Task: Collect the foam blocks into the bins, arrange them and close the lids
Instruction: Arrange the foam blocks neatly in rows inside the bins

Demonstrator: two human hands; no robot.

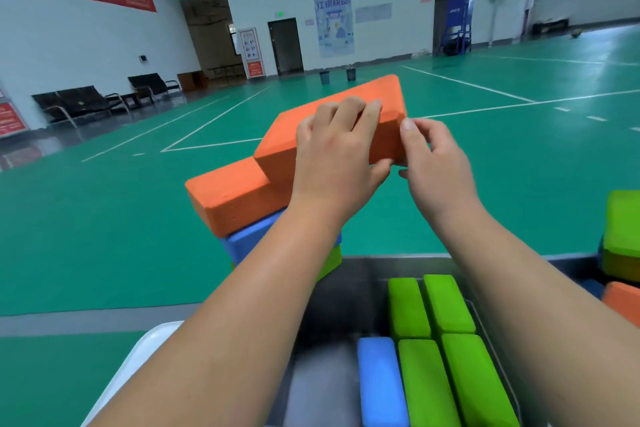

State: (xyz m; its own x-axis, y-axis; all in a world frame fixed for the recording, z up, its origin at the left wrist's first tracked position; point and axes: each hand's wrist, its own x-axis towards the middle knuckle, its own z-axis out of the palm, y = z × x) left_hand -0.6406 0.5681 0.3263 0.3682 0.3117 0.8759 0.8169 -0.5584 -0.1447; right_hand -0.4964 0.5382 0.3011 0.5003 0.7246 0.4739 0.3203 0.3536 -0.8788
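Open grey plastic bin (341, 291) at 6 o'clock, part-filled with green foam blocks (446, 302). We hold the orange rectangular foam block (282, 149) above it, long axis 8-to-2. Left hand (339, 156) grips mid-length; right hand (436, 163) pinches the 3 o'clock end.

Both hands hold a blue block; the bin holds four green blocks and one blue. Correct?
No: the head view shows the held block is orange, not blue, gripped by the left hand and right hand. The bin contents are as stated.
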